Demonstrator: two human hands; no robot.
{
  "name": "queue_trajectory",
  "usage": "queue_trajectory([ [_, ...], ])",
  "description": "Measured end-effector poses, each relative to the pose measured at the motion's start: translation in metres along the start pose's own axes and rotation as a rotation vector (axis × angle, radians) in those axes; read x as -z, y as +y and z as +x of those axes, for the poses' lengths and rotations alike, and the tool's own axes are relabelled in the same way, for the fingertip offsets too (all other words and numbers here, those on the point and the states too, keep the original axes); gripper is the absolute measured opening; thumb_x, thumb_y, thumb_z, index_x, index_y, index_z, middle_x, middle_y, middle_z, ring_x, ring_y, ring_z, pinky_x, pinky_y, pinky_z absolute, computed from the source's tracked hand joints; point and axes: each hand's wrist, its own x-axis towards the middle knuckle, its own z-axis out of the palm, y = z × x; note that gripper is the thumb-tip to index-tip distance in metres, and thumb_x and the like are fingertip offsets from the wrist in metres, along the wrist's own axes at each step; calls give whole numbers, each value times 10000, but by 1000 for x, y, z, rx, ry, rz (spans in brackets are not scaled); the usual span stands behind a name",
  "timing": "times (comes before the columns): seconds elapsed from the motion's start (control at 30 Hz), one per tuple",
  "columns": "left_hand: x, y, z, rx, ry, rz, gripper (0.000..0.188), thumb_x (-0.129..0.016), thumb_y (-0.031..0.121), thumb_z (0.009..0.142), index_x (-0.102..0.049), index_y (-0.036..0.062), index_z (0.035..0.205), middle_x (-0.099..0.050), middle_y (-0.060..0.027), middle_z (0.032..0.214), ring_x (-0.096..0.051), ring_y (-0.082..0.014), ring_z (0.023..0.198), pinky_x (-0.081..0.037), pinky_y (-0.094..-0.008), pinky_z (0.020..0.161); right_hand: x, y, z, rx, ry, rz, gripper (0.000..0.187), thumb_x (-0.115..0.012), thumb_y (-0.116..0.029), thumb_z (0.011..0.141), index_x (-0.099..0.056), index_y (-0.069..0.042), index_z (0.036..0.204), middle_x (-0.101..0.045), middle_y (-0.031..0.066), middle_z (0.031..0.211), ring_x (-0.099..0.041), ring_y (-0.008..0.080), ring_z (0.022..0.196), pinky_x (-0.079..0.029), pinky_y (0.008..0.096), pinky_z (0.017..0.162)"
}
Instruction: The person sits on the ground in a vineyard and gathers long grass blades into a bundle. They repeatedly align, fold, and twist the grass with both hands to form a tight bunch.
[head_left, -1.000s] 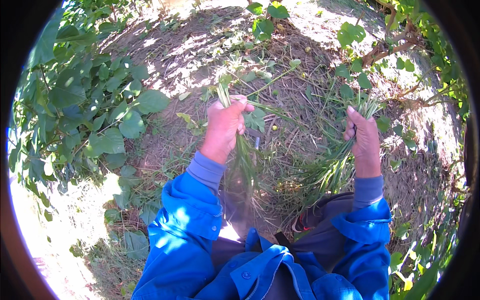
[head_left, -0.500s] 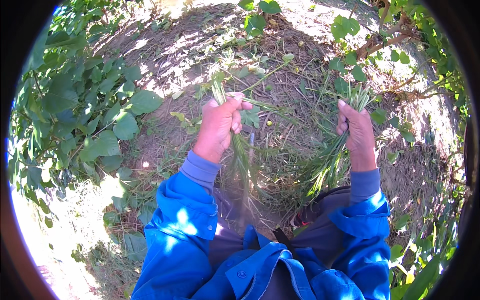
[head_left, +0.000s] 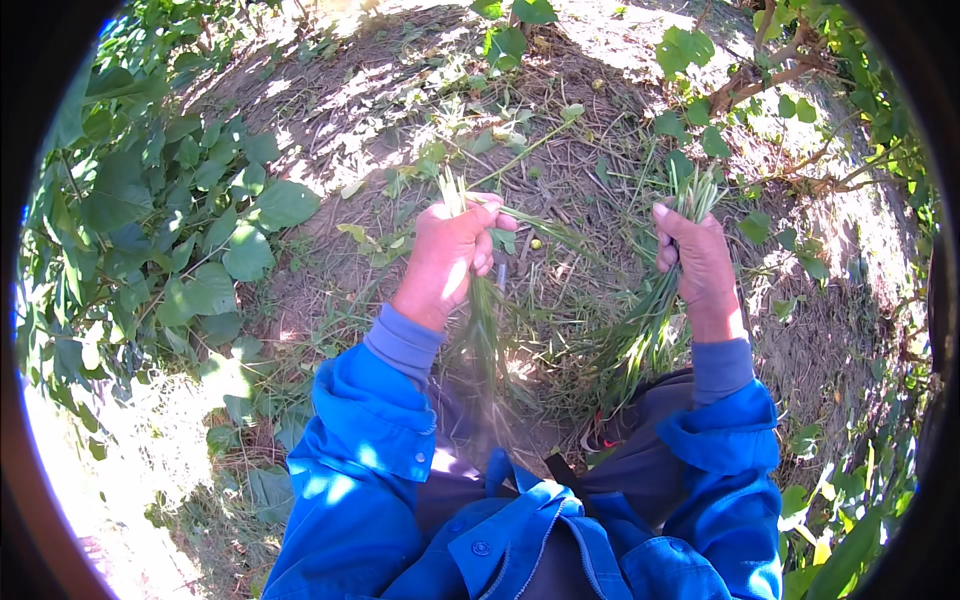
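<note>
My left hand [head_left: 445,255] is closed round a bunch of long grass [head_left: 484,330], its pale stem ends poking up above the fist and its blades hanging down toward my lap. A few loose stems stick out to the right past my fingers. My right hand [head_left: 700,255] grips a second, fuller bunch of grass [head_left: 645,340], with cut-looking ends upward and green blades trailing down to the left. The two bunches are apart, both held above the ground. Blue sleeves [head_left: 365,415] cover my forearms.
Broad-leaved vines [head_left: 210,225] crowd the left side. At the upper right a woody branch [head_left: 760,88] with leaves reaches inward. Dry stalks and grass litter the ground [head_left: 400,110]. A dark shoe [head_left: 603,432] shows beside my trouser leg.
Both hands have shifted slightly, the right one a little leftward and the left one a little rightward, bringing the bunches marginally closer. Each hand keeps its hold.
</note>
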Motion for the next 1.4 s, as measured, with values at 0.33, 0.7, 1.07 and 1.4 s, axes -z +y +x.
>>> queue_trajectory([
  [0.33, -13, -7, -5, 75, -80, -4, 199, -592, 74, 927, -577, -39, 1090, -686, -170, 883, -443, -66, 432, -373, -229, 397, -22, 13, -10, 2, -167, -66, 322, -721, -60, 805, -613, -9, 1104, -674, 65, 810, -468, 68, 463, -369, 220, 427],
  [0.7, -24, -18, -11, 116, -171, -20, 185, -597, 79, 926, -591, -41, 1067, -688, -159, 839, -449, -62, 410, -371, -224, 386, -45, 25, -22, -148, -391, -116, 328, -721, -62, 773, -638, -29, 1089, -642, 2, 797, -487, 46, 533, -372, 209, 450],
  [1.07, -27, -27, -11, 97, -104, 26, 176, -599, 100, 944, -590, -30, 1062, -688, -130, 826, -459, -52, 425, -376, -216, 375, -50, 40, -19, -179, -295, 20, 228, -727, -12, 777, -607, -26, 970, -605, 14, 716, -496, 83, 471, -389, 241, 423],
  [1.4, -29, -35, -12, 121, -68, 60, 158, -607, 145, 954, -605, -13, 960, -642, -72, 737, -440, -54, 414, -383, -232, 382, -50, 47, -17, -173, -141, 88, 190, -707, 12, 807, -605, -44, 957, -570, -5, 648, -480, 84, 441, -375, 253, 406],
])
